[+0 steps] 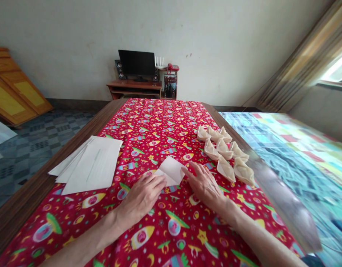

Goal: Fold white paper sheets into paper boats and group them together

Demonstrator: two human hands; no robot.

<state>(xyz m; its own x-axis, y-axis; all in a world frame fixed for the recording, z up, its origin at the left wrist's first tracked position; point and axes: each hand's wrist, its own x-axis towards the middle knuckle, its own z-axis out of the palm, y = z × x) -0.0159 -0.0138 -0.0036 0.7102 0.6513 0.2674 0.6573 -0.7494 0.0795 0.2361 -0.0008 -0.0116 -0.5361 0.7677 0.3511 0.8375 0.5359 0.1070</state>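
A small white piece of paper (173,170), creased across its middle, lies tilted on the red patterned cloth between my hands. My left hand (146,193) rests over its left corner, the fingers close together and bent onto it. At the right edge, my right hand (202,181) has its fingertips on the paper; the underside of this grip is hidden. Several folded, pale boat-shaped paper pieces (225,167) stand grouped to the right of my right hand. Off to the left of my left hand lies a fanned stack of white paper sheets (96,163).
The red cloth (159,128) covers a long table with a dark wooden edge (29,187). A bed (282,159) adjoins the table's right side. Beyond the far end stand a desk (134,85) with a monitor (136,63) and a red telephone (173,67). A wooden cabinet (19,87) is at left.
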